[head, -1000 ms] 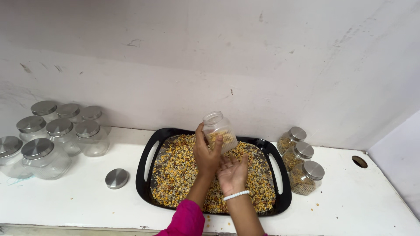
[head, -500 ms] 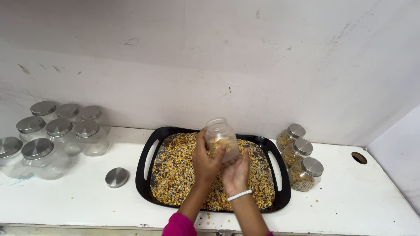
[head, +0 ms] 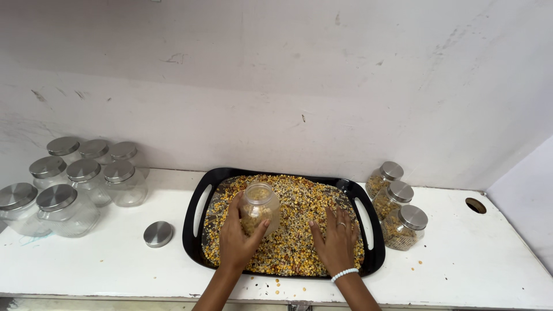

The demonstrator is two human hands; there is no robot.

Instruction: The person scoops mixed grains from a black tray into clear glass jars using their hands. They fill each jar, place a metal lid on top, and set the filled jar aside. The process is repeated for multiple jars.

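Left hand (head: 239,239) is wrapped round a clear jar (head: 260,208), thumb on one side, fingers on the other, jar upright w/ open mouth up, partly filled w/ yellow-brown grains. Jar sits low over the black tray (head: 194,203), whether its base touches the grain I can't tell. Right hand (head: 336,242) lies flat, fingers spread, palm down on the mixed grains (head: 299,198) just right of the jar, gripping nothing; white bead bracelet (head: 344,275) at the wrist. Grains cover the tray from ahead of both hands to under them, yellow, brown & dark bits mixed. A few loose grains (head: 275,283) lie on the white table (head: 461,270) near the wrists. Left of the left hand, a loose metal lid (head: 158,234) lies flat on the table, apart from the tray. Further left, a cluster of empty lidded jars (head: 86,178). Right of the right hand, just beside the tray handle, three filled lidded jars (head: 397,207) in a row. Round hole (head: 476,205) in the table beyond those.
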